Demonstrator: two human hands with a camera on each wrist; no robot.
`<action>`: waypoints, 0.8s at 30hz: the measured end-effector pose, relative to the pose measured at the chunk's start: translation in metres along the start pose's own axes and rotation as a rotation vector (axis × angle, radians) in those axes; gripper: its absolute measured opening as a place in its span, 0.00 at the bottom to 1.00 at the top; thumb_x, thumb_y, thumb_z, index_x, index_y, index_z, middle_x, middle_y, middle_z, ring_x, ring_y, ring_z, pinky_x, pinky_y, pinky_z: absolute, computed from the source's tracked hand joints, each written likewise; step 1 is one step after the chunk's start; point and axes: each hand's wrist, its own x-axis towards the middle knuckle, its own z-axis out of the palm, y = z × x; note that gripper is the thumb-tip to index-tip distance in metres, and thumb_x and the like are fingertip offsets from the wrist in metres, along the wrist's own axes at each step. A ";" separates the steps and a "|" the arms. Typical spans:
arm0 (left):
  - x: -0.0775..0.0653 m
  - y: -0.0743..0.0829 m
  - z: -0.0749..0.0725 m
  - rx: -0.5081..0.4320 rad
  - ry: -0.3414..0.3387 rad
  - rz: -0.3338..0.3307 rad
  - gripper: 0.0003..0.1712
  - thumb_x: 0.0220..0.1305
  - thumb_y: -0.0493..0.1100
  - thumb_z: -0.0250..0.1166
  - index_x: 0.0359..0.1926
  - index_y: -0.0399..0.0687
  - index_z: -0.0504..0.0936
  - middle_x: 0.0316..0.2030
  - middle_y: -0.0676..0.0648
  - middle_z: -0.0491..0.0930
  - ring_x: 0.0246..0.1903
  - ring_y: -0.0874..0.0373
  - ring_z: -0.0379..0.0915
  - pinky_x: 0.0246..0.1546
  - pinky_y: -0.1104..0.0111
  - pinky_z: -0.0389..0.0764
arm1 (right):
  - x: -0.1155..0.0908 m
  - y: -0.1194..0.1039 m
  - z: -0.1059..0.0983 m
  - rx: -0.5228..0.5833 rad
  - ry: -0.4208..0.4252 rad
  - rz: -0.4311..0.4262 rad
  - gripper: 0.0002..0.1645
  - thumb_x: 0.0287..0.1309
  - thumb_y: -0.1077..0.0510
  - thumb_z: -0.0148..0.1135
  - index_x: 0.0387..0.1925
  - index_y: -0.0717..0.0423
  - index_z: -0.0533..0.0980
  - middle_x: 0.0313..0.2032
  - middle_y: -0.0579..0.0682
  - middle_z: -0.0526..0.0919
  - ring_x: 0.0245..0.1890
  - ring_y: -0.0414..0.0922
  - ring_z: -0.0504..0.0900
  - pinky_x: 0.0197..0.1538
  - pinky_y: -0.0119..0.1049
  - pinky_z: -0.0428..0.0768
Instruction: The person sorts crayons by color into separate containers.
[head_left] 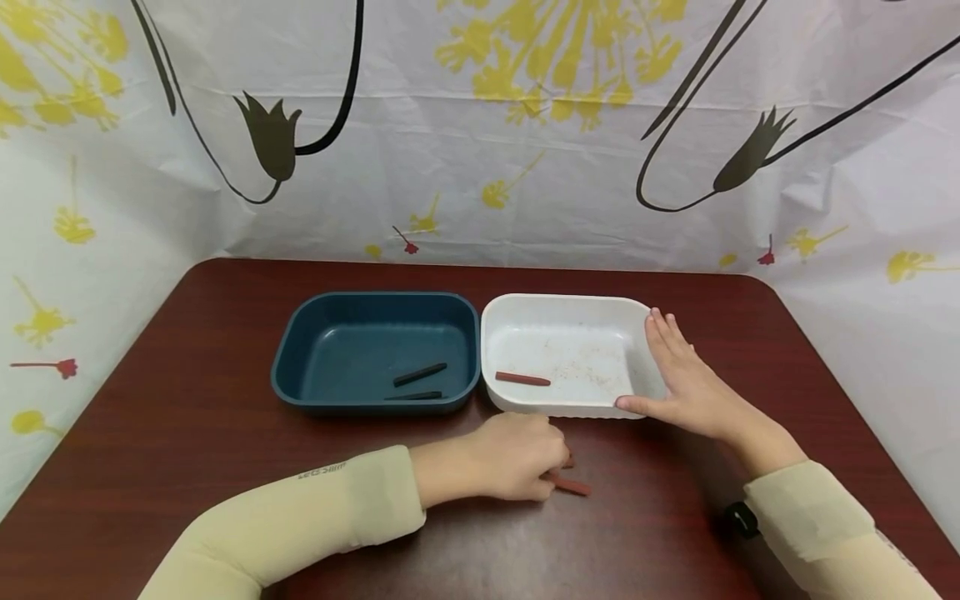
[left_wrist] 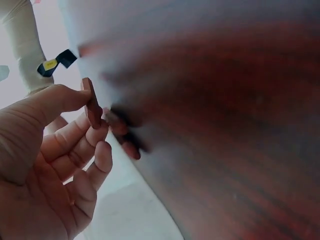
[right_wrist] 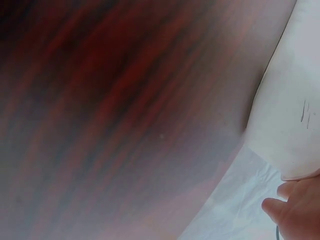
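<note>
My left hand [head_left: 517,458] reaches in front of the two trays, low over the table. In the left wrist view its thumb and fingers pinch a short reddish-brown crayon-like stick [left_wrist: 91,103]. Two more such sticks [left_wrist: 131,149] lie on the tabletop just beyond the fingertips, partly overlapped by the hand. My right hand [head_left: 690,383] rests at the right end of the white tray [head_left: 566,410], fingers straight and spread along the rim, thumb at the front corner. Inside that tray lies one reddish-brown stick [head_left: 522,379].
A dark blue tray [head_left: 375,408] stands left of the white one, side by side, with two black sticks [head_left: 420,374] in it. Brown dust specks the white tray's floor. Patterned white sheeting [head_left: 480,167] hangs behind and beside the dark red-brown table [head_left: 187,433].
</note>
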 end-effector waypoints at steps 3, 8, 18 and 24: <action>-0.004 -0.003 -0.004 -0.037 0.028 0.010 0.10 0.56 0.43 0.69 0.21 0.56 0.79 0.24 0.59 0.75 0.23 0.67 0.67 0.23 0.79 0.65 | 0.000 -0.001 0.000 -0.001 0.000 -0.001 0.72 0.54 0.37 0.69 0.76 0.68 0.34 0.78 0.62 0.30 0.78 0.59 0.26 0.73 0.70 0.43; -0.011 -0.006 -0.013 -0.108 0.049 -0.011 0.11 0.57 0.40 0.68 0.21 0.56 0.76 0.23 0.59 0.72 0.24 0.68 0.65 0.23 0.81 0.63 | 0.001 -0.002 -0.001 -0.004 0.007 -0.011 0.72 0.54 0.38 0.70 0.76 0.69 0.35 0.78 0.63 0.30 0.78 0.60 0.26 0.73 0.69 0.42; -0.019 -0.015 -0.036 -0.188 0.118 -0.043 0.05 0.64 0.43 0.65 0.30 0.53 0.85 0.26 0.59 0.76 0.26 0.67 0.67 0.26 0.81 0.67 | 0.000 -0.001 0.001 0.005 -0.002 -0.001 0.72 0.54 0.37 0.69 0.76 0.68 0.33 0.78 0.62 0.29 0.78 0.59 0.25 0.73 0.69 0.41; -0.025 -0.026 -0.046 -0.253 0.156 -0.099 0.05 0.65 0.44 0.65 0.33 0.52 0.85 0.29 0.56 0.79 0.31 0.65 0.71 0.32 0.78 0.72 | 0.000 -0.001 0.001 0.009 -0.004 -0.005 0.72 0.54 0.38 0.70 0.76 0.69 0.34 0.78 0.63 0.29 0.78 0.59 0.25 0.73 0.69 0.40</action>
